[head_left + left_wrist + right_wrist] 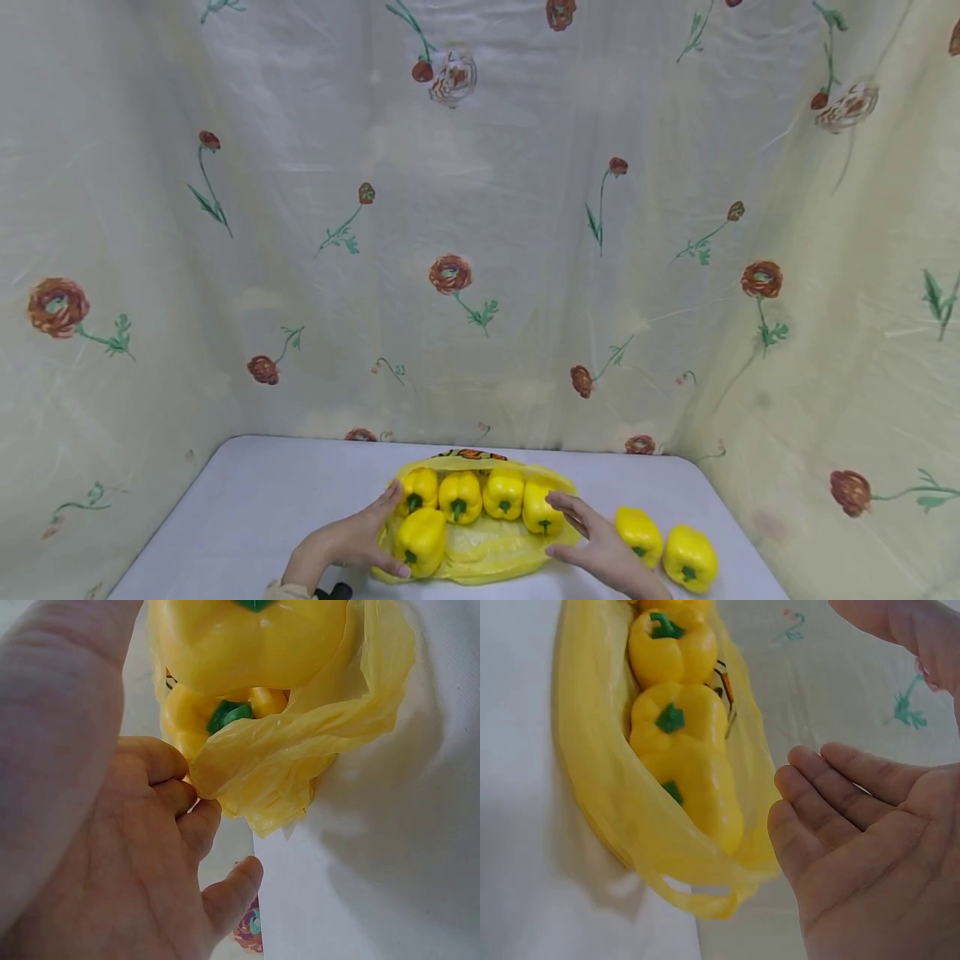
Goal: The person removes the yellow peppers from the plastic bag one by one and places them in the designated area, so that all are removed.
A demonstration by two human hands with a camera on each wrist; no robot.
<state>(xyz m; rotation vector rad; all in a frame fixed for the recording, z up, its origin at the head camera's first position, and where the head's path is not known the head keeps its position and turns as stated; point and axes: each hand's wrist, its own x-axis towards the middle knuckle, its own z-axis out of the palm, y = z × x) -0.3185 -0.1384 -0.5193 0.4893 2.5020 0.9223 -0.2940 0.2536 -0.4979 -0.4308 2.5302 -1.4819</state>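
Observation:
A yellow plastic bag (pixel 491 554) lies spread open on the table, with several yellow bell peppers (pixel 461 498) inside. Most stand in a row along the back; one pepper (pixel 422 542) sits in front at the left end. My left hand (pixel 352 533) is at the bag's left end, thumb apart from the fingers. In the left wrist view its fingertips touch the bag's edge (pixel 292 750) beside the peppers. My right hand (pixel 596 546) hovers by the right end, fingers spread and holding nothing. The right wrist view shows its relaxed fingers (pixel 817 825) beside the bag.
Two more yellow bell peppers, one (pixel 639 533) nearer the bag and another (pixel 690 558) farther right, lie on the white table (pixel 300 467). A flowered curtain (pixel 480 208) surrounds the table's back and sides. A small black object (pixel 341 592) shows beneath my left wrist.

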